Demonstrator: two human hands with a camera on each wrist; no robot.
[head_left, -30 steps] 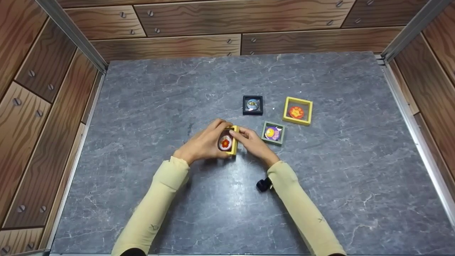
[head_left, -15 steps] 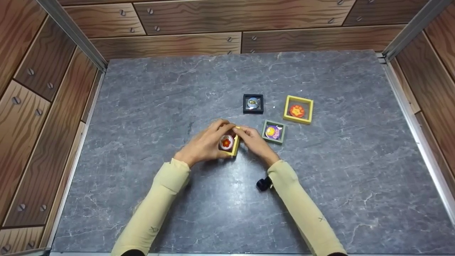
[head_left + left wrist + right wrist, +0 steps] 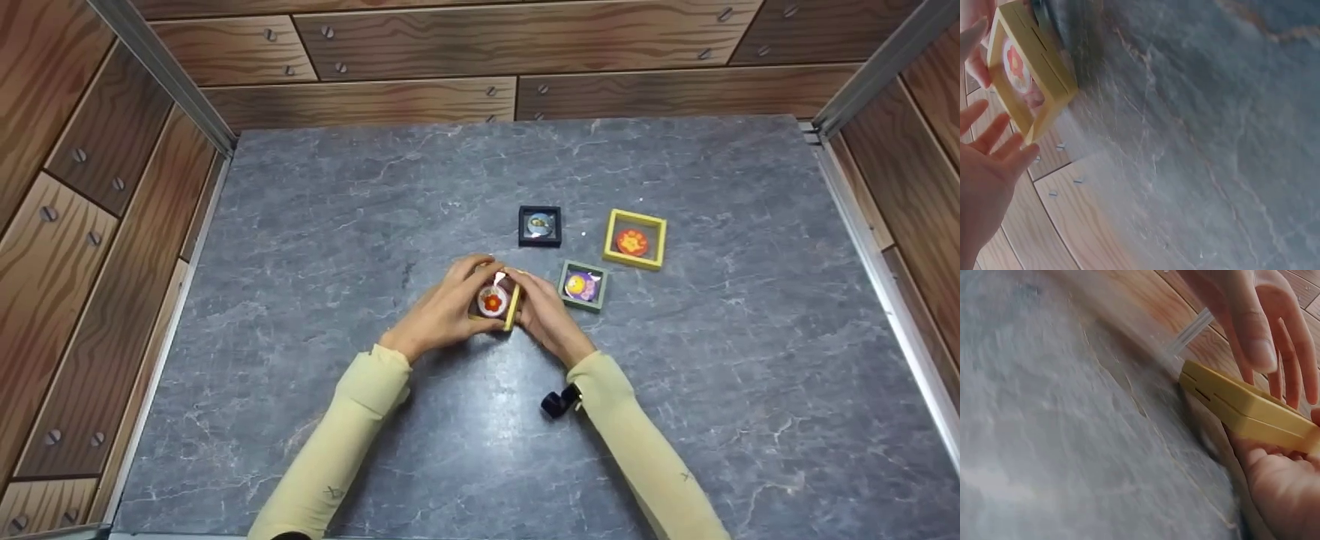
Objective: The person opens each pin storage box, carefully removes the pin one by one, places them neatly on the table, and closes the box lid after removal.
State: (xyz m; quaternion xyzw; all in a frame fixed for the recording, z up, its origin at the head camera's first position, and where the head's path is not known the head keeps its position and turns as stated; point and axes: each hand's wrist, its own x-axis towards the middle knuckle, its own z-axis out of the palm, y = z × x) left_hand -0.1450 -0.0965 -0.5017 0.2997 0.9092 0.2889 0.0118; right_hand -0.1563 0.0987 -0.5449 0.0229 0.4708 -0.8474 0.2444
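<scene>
A yellow display frame with a clear middle holds a round white badge bearing a red flower. Tilted, it is held between both hands above the grey tabletop. My left hand spans it from the left, thumb at the near edge and fingers at the far edge. From the right, my right hand grips the far right corner, its fingers partly hidden behind the frame. In the right wrist view, slots show along the frame's side, and the right palm lies against it.
Beyond the hands lies a black frame with a blue badge. To the right are a green frame with a purple and yellow badge and a larger yellow frame with an orange badge. Wood-patterned walls enclose the table.
The held frame has shifted slightly right and turned a little. My right hand has moved from pinching its far corner to reaching further around its right edge.
</scene>
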